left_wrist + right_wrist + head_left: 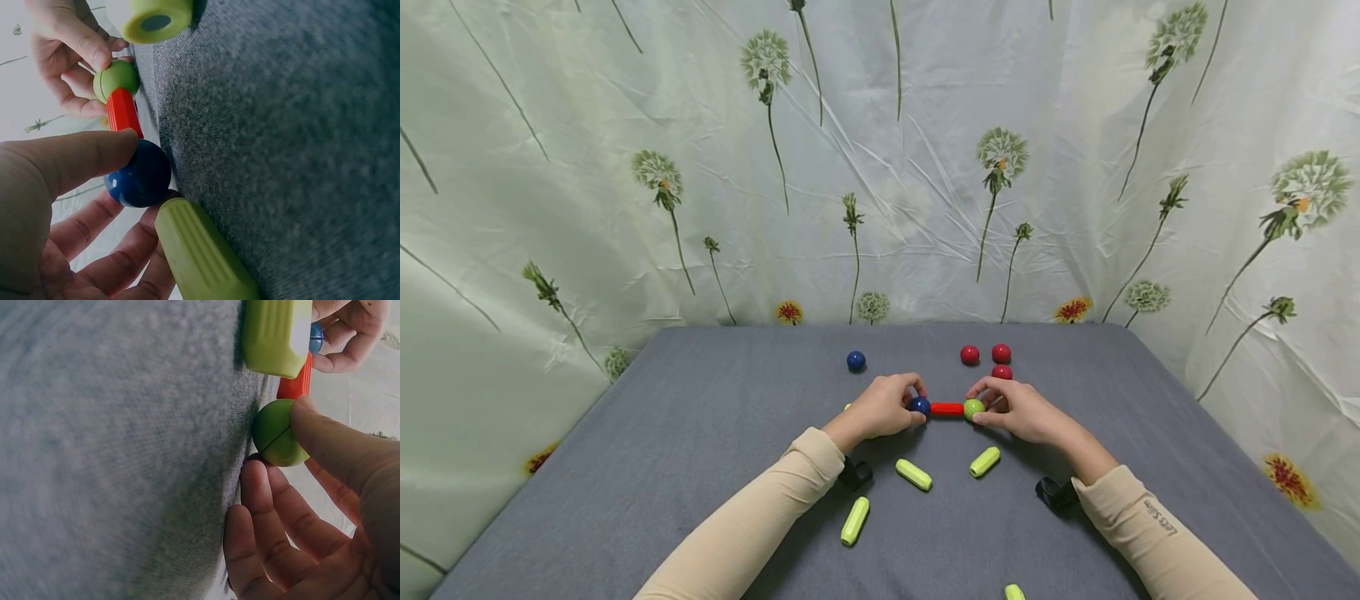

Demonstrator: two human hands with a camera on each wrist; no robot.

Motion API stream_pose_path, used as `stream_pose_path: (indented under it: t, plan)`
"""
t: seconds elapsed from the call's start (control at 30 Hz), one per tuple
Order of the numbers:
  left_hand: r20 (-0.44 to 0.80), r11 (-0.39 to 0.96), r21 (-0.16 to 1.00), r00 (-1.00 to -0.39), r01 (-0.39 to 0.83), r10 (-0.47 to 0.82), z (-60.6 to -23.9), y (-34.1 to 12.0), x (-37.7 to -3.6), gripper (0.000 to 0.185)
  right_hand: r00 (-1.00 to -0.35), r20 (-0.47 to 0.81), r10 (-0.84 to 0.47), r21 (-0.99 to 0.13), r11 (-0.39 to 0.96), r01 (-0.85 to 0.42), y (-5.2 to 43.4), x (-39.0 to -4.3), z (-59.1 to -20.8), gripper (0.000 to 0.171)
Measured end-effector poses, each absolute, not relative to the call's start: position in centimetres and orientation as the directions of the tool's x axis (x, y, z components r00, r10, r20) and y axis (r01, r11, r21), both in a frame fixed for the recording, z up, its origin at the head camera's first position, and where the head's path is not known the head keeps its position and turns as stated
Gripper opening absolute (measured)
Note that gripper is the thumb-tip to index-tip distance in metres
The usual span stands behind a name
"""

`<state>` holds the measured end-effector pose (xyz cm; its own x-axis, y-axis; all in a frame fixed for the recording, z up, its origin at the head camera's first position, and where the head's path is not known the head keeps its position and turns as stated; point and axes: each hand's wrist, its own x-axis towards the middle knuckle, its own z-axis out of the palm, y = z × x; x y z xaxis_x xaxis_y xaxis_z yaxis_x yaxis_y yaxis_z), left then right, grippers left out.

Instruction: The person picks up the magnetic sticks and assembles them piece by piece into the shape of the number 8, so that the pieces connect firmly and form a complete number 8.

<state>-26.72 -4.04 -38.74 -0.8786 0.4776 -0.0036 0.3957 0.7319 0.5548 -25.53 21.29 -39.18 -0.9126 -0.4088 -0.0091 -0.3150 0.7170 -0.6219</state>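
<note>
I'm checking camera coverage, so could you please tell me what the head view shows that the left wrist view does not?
Only the head view shows the three red balls, a loose blue ball and the flowered curtain. Only the left wrist view shows a green stick under the left hand. Both show the hands pinching a blue ball, red stick and green ball.

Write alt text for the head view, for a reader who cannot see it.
Two hands hold a short chain on a grey table: the left hand pinches a blue ball, the right hand a green ball, with a red rod joining them. Loose green rods lie nearer the person; three red balls and another blue ball lie beyond.
</note>
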Motion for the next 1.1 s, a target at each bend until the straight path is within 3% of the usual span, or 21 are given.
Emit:
stream_pose_path:
  t: [1.1]
  plan:
    - [0.013,0.756,0.507,-0.881,0.413,0.473,-37.2,-5.5,-26.5,0.033,-0.908,-0.001,-0.419,-0.613,0.718,-0.330,21.4,-25.5,-39.2,0.030]
